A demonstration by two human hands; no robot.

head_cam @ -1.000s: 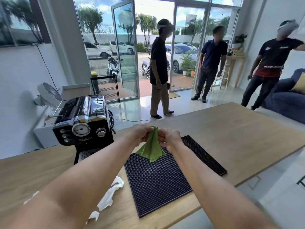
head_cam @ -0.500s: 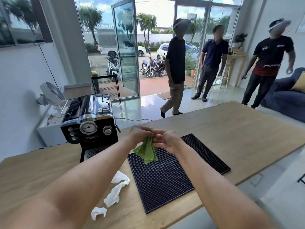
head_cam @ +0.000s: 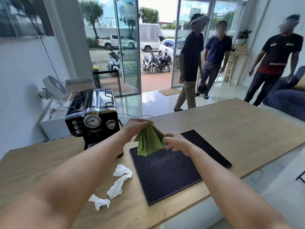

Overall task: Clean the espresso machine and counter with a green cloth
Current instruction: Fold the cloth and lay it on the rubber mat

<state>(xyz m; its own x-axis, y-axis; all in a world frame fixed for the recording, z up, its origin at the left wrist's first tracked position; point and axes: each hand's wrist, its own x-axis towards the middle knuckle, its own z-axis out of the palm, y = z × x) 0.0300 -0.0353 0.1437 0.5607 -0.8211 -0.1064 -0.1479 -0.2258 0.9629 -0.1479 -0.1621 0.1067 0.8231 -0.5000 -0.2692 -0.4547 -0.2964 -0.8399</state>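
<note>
Your left hand (head_cam: 137, 128) pinches the green cloth (head_cam: 149, 142) by its top, so it hangs over the far left corner of the black mat (head_cam: 173, 172) on the bench (head_cam: 239, 129). Your right hand (head_cam: 177, 143) meets the cloth's right edge with fingers spread; I cannot tell whether it grips. The espresso machine (head_cam: 94, 119) stands just left.

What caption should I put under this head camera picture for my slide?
Left hand holds a green cloth over the black mat, right hand at its edge, beside the espresso machine.
</note>
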